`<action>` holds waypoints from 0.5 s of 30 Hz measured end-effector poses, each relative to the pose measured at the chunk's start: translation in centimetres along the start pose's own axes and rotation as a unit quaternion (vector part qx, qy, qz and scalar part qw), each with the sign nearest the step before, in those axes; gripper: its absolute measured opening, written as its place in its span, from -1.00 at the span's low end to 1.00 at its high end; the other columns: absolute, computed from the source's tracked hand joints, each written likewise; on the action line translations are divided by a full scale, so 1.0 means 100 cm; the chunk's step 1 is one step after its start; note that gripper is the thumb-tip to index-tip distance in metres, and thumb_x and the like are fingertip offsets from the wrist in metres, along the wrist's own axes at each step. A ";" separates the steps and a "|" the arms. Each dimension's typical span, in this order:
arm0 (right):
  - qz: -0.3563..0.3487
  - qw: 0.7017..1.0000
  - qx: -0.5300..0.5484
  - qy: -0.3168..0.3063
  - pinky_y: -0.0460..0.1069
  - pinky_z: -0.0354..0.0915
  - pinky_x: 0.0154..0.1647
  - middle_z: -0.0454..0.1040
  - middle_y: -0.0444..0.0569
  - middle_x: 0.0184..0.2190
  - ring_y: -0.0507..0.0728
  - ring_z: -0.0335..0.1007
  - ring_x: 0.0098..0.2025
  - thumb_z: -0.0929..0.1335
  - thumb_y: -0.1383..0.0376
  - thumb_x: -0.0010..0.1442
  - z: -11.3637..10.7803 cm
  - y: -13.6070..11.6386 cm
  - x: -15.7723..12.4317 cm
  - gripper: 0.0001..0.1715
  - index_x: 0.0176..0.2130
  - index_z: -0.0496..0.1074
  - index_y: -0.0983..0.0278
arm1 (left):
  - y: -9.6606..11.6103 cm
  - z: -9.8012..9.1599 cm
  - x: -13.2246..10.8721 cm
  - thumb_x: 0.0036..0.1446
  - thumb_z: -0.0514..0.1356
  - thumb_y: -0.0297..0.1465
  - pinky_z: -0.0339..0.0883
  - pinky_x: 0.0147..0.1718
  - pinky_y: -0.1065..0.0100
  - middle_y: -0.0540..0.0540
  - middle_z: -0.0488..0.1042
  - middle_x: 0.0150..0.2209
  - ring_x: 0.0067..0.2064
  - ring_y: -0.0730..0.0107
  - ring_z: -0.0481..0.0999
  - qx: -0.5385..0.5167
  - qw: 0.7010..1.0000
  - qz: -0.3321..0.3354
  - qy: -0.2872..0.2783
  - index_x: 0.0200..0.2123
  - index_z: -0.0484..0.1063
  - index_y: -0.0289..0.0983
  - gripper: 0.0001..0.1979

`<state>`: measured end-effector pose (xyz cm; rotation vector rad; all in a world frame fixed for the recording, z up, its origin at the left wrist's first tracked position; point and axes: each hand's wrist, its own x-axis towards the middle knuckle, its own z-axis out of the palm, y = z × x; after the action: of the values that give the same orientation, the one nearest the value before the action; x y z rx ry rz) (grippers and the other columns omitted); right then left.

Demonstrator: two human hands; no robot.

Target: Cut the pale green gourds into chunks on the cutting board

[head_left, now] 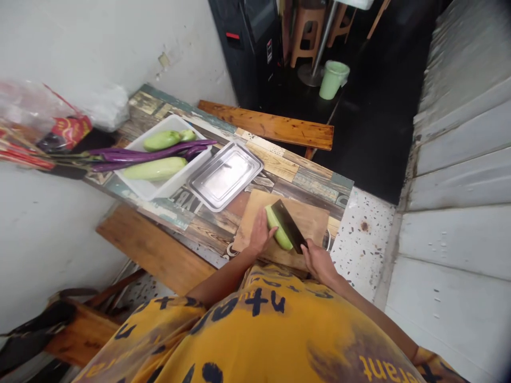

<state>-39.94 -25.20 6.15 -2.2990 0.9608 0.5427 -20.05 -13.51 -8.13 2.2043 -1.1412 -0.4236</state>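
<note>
A light green squash lies on a wooden cutting board on the patterned table. My left hand rests against the squash's left side, fingers curled over it. My right hand is closed on the handle of a dark cleaver, whose blade lies across the squash lengthwise.
Left of the board sits an empty steel tray, then a white tub with green squashes and purple eggplants. Plastic bags sit at the far left. Wooden benches flank the table; a green bin stands on the dark floor.
</note>
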 end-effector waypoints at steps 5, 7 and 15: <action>-0.001 1.000 0.008 0.007 -0.06 0.20 -0.30 0.61 0.11 -0.25 0.17 0.57 -0.23 0.12 0.25 0.50 0.000 -0.001 0.001 -0.68 0.01 0.34 0.34 | 0.002 0.002 0.001 0.38 0.07 -0.10 -0.11 0.45 -0.12 -0.40 -0.13 0.50 0.51 -0.02 -0.15 0.027 1.000 0.008 0.011 0.51 -0.29 -0.33 -0.15; 0.001 1.000 0.004 0.007 -0.06 0.19 -0.31 0.61 0.11 -0.26 0.16 0.57 -0.24 0.13 0.24 0.50 -0.001 -0.001 0.002 -0.69 0.00 0.34 0.34 | 0.001 0.002 0.001 0.38 0.06 -0.08 -0.11 0.45 -0.11 -0.42 -0.12 0.49 0.51 -0.02 -0.15 0.030 0.999 0.014 0.011 0.51 -0.30 -0.34 -0.14; 0.000 1.000 -0.016 -0.005 -0.05 0.19 -0.30 0.61 0.19 -0.24 0.19 0.58 -0.20 0.13 0.27 0.50 0.000 -0.007 0.005 -0.69 -0.01 0.34 0.38 | -0.005 0.005 0.003 0.38 0.03 -0.02 -0.13 0.44 -0.18 -0.52 -0.05 0.46 0.50 -0.09 -0.09 0.055 0.998 0.028 0.009 0.49 -0.26 -0.43 -0.12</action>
<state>-39.07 -25.04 6.17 -2.3212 0.9538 0.5733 -19.82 -13.67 -8.83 2.2582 -1.2410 -0.3243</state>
